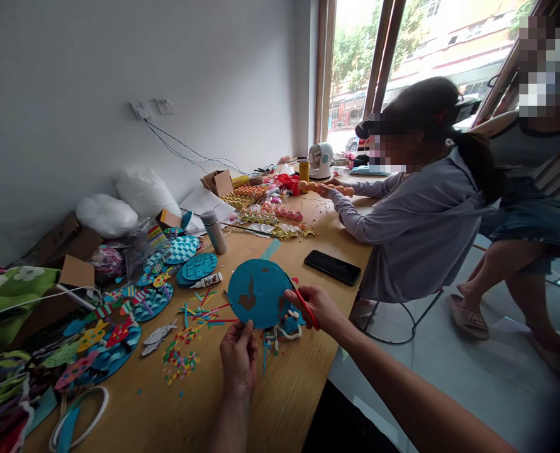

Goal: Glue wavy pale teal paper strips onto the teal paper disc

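My left hand (238,360) pinches the lower edge of a round blue paper disc (258,293) with brown torn patches, holding it upright above the wooden table (280,402). My right hand (314,306) grips red-handled scissors (307,309) at the disc's right edge. Below the disc lie blue and white paper curls (287,328) and scattered coloured scraps (180,363).
Woven blue paper plates with paper fish (114,340) cover the left side. A glue bottle (207,281), a grey flask (214,231) and a black phone (332,267) lie ahead. A seated person (416,214) works at the far right; another person (530,207) stands behind.
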`<state>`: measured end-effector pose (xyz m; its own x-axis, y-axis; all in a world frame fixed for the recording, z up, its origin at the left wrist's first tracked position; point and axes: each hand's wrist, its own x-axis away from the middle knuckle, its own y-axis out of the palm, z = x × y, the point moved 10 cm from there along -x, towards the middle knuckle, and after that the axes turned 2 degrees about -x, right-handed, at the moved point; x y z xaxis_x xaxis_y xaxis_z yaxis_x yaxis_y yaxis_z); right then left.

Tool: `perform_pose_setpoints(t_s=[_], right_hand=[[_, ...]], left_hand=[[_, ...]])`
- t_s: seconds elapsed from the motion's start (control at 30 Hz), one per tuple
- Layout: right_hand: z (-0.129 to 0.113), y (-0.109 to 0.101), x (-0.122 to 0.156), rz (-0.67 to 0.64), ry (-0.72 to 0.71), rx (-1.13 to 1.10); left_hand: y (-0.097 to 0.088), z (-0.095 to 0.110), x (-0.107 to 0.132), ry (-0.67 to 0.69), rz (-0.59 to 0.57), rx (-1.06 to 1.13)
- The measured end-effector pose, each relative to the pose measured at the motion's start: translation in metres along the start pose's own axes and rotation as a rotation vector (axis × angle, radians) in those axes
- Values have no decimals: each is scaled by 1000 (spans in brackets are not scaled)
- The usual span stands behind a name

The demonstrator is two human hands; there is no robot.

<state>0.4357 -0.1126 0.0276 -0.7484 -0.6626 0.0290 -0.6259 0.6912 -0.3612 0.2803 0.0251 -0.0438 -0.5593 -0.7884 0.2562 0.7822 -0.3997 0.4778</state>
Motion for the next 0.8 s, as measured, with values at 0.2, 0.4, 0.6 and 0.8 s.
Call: perform_pose_setpoints(t_s=[0.2,0.4,0.6,0.8], right_hand=[[1,-4,-2,9,-6,43],[1,-5,-5,11,-35,72],[3,-5,-4,23,-23,34],[4,-2,-2,15,3,-5]], left_hand=[[-1,-2,1,-7,-1,-5],[-1,-2,1,-3,7,-19],[0,-1,2,-4,3,-11],[-1,0,2,-14,15,-5]])
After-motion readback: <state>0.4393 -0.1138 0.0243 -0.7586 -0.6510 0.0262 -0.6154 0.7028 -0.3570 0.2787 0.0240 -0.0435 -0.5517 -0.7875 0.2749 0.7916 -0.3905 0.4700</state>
